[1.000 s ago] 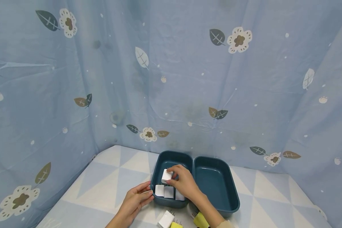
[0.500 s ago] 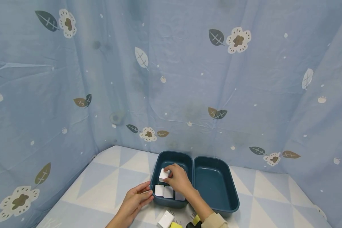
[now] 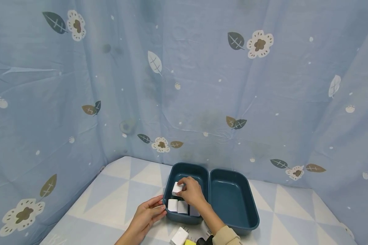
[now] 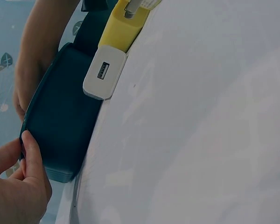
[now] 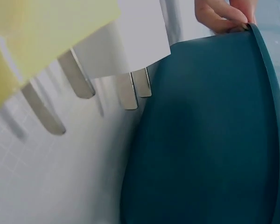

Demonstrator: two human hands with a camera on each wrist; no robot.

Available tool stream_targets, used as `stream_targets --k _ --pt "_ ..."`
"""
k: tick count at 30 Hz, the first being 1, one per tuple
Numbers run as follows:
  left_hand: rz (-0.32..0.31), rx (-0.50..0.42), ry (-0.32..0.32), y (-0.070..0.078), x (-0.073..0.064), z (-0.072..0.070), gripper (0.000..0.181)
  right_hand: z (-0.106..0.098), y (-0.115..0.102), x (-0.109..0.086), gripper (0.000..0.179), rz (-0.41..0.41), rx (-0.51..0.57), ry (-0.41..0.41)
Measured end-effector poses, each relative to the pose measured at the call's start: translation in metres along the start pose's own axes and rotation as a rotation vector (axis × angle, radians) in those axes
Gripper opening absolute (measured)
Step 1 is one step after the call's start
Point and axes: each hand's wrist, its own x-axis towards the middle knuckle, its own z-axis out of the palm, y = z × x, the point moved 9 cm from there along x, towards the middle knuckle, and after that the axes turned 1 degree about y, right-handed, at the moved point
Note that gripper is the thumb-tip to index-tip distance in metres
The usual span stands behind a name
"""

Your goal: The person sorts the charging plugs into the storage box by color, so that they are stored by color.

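In the head view, my right hand point(image 3: 192, 194) pinches a white USB charger plug point(image 3: 176, 188) between fingers and thumb, inside the left dark teal bin point(image 3: 184, 218). Along the near side of that bin stand a white charger point(image 3: 172, 205), a second one point(image 3: 182, 207) and a third point(image 3: 194, 211), partly behind my right wrist. My left hand point(image 3: 148, 215) holds the bin's near left rim; in the left wrist view, its thumb and fingers point(image 4: 33, 156) pinch the edge. The right hand's fingers are out of sight in its own wrist view.
A second teal bin point(image 3: 233, 197) sits against the first on the right. In front lie a white charger point(image 3: 179, 236), a yellow charger point(image 3: 189, 242) and a black item point(image 3: 205, 241), partly cut off. A patterned blue curtain point(image 3: 202, 85) hangs behind the table.
My right hand has moved slightly left and carried the charger toward the bin's left side. The left hand keeps its hold on the rim. The head view has shifted a little.
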Motion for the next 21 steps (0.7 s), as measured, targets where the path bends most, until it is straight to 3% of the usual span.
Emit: stream_targets --k 8,21 --pt "-0.007 0.004 0.010 -0.002 0.001 0.000 0.061 -0.003 0.002 0.000 0.027 0.001 -0.021 0.031" --pt "-0.017 0.006 0.018 -0.003 0.000 -0.001 0.062 0.000 0.000 -0.010 0.024 -0.017 0.086 -0.023"
